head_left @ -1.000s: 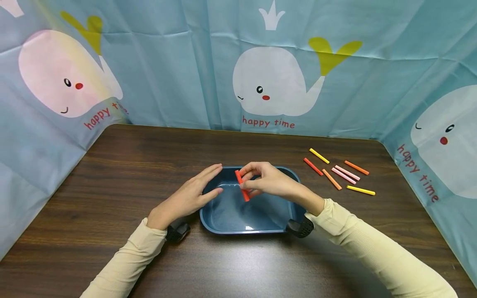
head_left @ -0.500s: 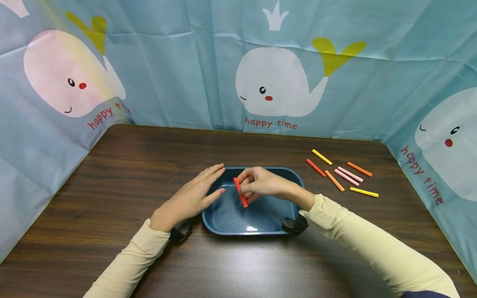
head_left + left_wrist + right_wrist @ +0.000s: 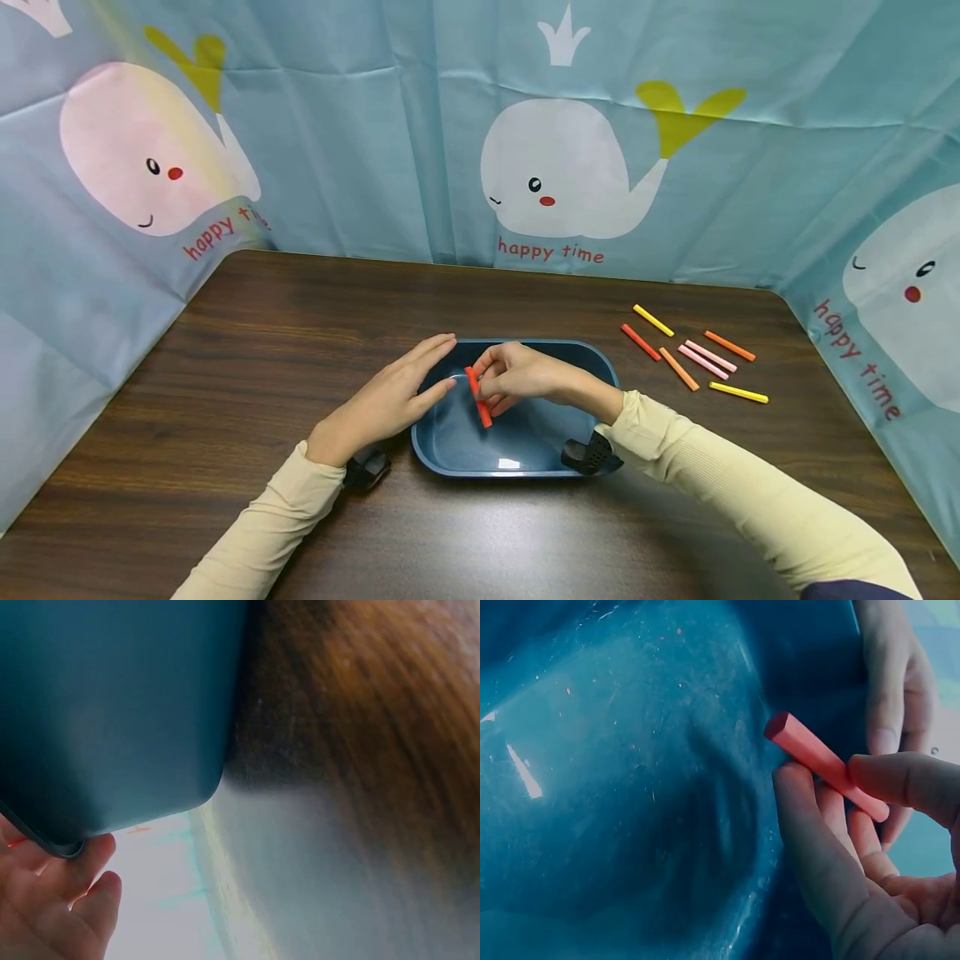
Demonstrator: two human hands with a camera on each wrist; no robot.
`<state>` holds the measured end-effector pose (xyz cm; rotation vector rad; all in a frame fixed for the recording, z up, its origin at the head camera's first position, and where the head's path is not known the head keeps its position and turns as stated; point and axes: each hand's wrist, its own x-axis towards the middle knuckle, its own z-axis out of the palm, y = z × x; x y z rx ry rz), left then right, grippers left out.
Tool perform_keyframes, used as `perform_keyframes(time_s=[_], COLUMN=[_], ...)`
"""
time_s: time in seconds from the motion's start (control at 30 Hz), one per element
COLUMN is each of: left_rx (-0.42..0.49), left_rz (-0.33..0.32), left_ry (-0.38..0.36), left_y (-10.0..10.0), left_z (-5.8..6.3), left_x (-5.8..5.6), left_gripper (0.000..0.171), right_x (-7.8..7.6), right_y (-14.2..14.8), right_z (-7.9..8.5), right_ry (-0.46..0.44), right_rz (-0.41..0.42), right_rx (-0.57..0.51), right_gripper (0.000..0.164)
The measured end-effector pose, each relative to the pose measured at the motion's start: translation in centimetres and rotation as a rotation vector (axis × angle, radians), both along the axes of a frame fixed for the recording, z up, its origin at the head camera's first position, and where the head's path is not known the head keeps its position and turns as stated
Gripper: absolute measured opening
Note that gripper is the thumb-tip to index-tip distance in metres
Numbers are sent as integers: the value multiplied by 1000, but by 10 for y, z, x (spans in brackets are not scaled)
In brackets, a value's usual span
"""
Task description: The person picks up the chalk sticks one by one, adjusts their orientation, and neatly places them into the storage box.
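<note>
Centrally, right hand pinching a red stick over a blue tray, left hand outstretched at its left rim, black wrist camera hiding some lower-right rim, coloured sticks right of centre.

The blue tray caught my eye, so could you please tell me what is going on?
A person's right hand pinches a red stick over the blue tray, while their left hand is at the tray's left rim. On the table to the right lie seven more sticks: two yellow, two orange, two pink and one red.
</note>
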<state>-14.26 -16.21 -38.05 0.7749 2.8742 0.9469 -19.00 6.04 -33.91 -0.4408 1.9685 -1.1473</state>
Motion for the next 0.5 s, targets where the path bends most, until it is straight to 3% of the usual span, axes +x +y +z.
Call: perform_keyframes(time_s=[0.5], left_rx=[2], left_rz=[-1], left_ry=[-25], left_y=[0], left_z=[3], left_x=[2], left_gripper=[61], right_x=[-3], right_y=[-14], right_z=[-7], right_ry=[-75], right_rz=[20], right_rx=[-11], right_gripper=[32])
